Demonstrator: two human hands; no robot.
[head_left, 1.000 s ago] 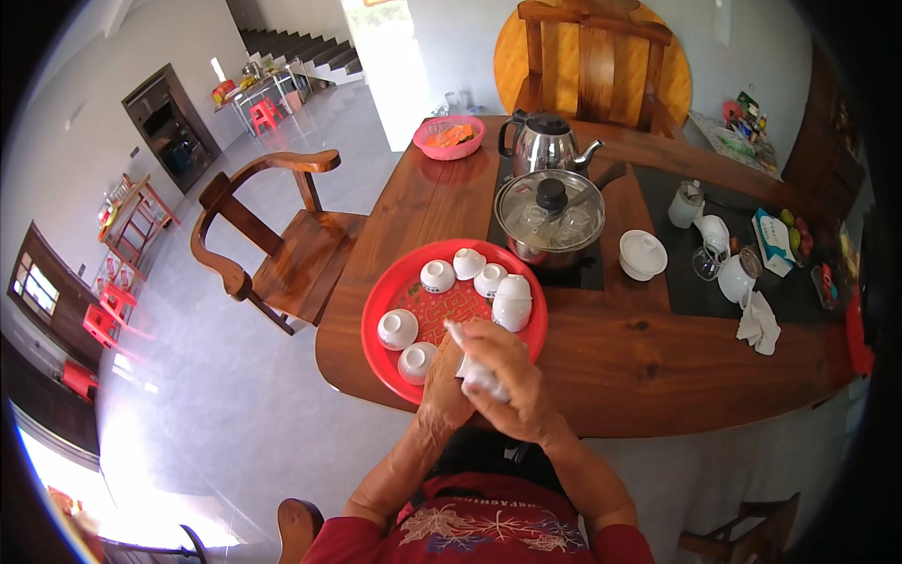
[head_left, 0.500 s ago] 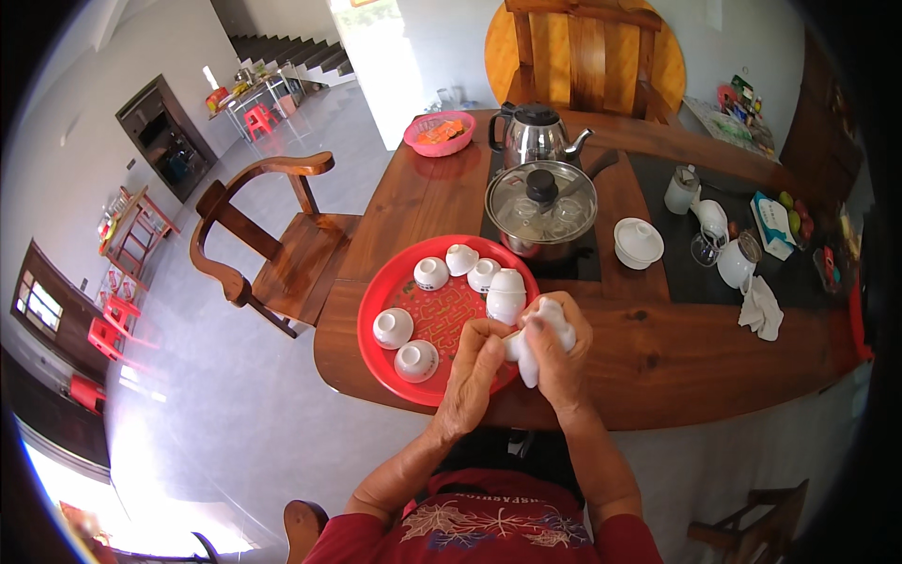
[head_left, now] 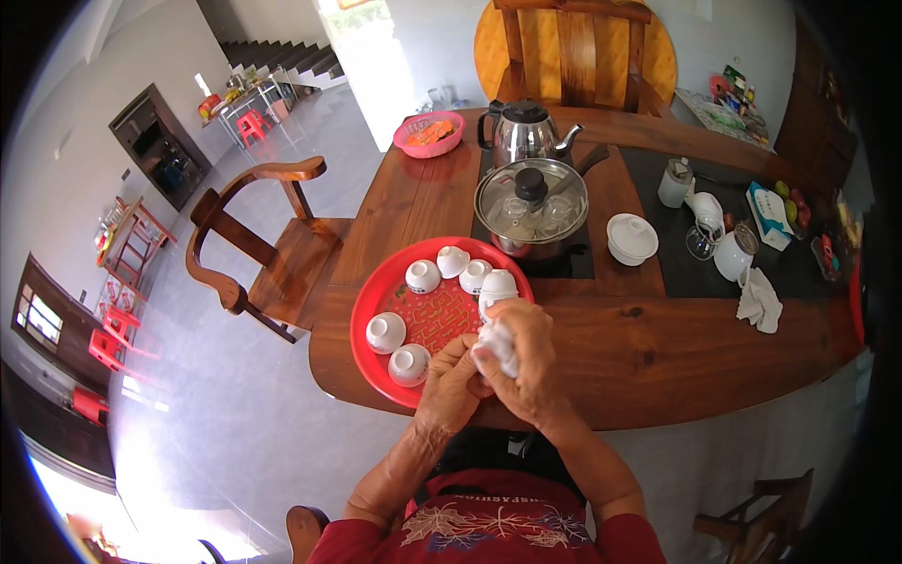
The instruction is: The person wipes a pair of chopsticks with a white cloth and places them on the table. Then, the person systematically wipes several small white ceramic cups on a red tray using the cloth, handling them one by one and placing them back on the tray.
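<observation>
In front of my chest, both hands are brought together over the near right edge of a round red tray (head_left: 359,324). My right hand (head_left: 529,365) is closed around a bunched white cloth (head_left: 497,346). Against the cloth, the fingers of my left hand (head_left: 447,391) are pinched; what they grip is hidden. Small white cups stand in the tray: a pair (head_left: 396,348) at its left and near side, several more (head_left: 438,271) along the far side. At the right of these, stacked white cups (head_left: 498,286) sit just beyond my right hand.
Beyond the tray stand a glass-lidded pot (head_left: 531,216) and a steel kettle (head_left: 526,136). A pink basket (head_left: 429,139) is at the far left. Rightward are a lidded white bowl (head_left: 631,239), a glass pitcher (head_left: 703,241), a tissue pack (head_left: 769,216) and a crumpled white cloth (head_left: 759,303).
My hands have moved a little left and closer together. My right hand has turned over the white cloth, covering more of it. The whole view has shifted slightly.
</observation>
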